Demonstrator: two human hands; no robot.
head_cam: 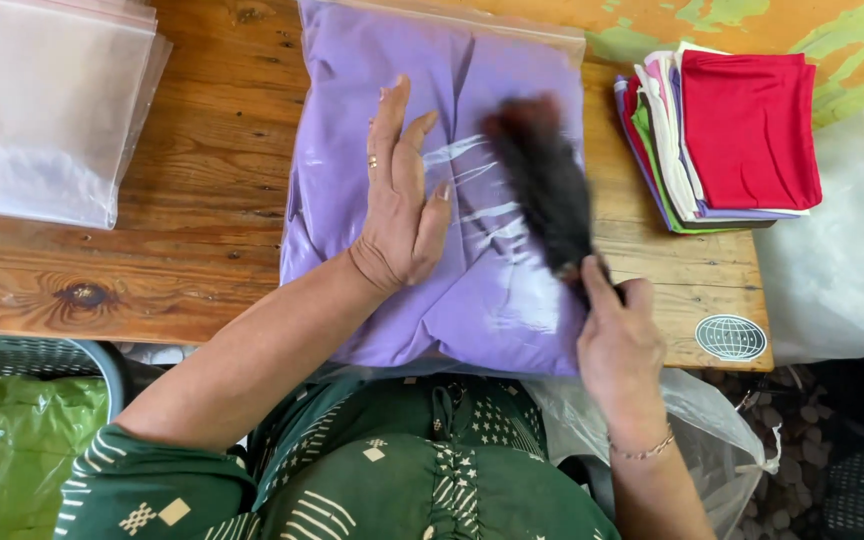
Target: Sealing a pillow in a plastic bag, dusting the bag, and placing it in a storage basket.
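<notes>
Right hand (pixel 620 335) sweeps bristly black brush (pixel 544 180) over glossy bagged purple cloth (pixel 472 290).

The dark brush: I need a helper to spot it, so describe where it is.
On the wooden table lies a purple garment in a clear bag. The dark brush sweeps across it, held by the right hand. It is the only black, blurred thing there.

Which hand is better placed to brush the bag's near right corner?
Right. The right hand already grips the black brush beside that corner; the left hand lies flat, pinning the purple bag.
</notes>
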